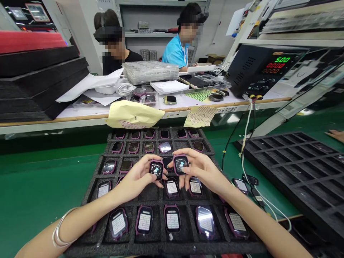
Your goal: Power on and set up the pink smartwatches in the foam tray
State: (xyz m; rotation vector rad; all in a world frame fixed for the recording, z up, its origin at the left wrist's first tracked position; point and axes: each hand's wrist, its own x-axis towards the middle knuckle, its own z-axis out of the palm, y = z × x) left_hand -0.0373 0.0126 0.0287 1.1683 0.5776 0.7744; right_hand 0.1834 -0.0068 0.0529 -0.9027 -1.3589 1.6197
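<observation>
My left hand (143, 172) is closed around a purple smartwatch (156, 169), its thumb low on the lit screen. In my right hand (196, 166) is a second purple smartwatch (180, 164), with the thumb on its face. Both screens show a dial with a small bluish figure. Under the hands lies a black foam tray (150, 195) divided into compartments. Nearer rows hold purple watches with lit white list screens, such as one watch (172, 218) at the front. Farther rows hold watches with dark screens, among them a watch (149, 147).
Behind the tray, a shelf edge carries yellow paper sheets (134, 114), clear plastic trays (150, 71) and a power supply (264, 71). Black foam (29, 86) is stacked at left. Another foam tray (298, 161) and cables (245, 136) lie right. Two people sit opposite; another person's hand (335, 135) shows at right.
</observation>
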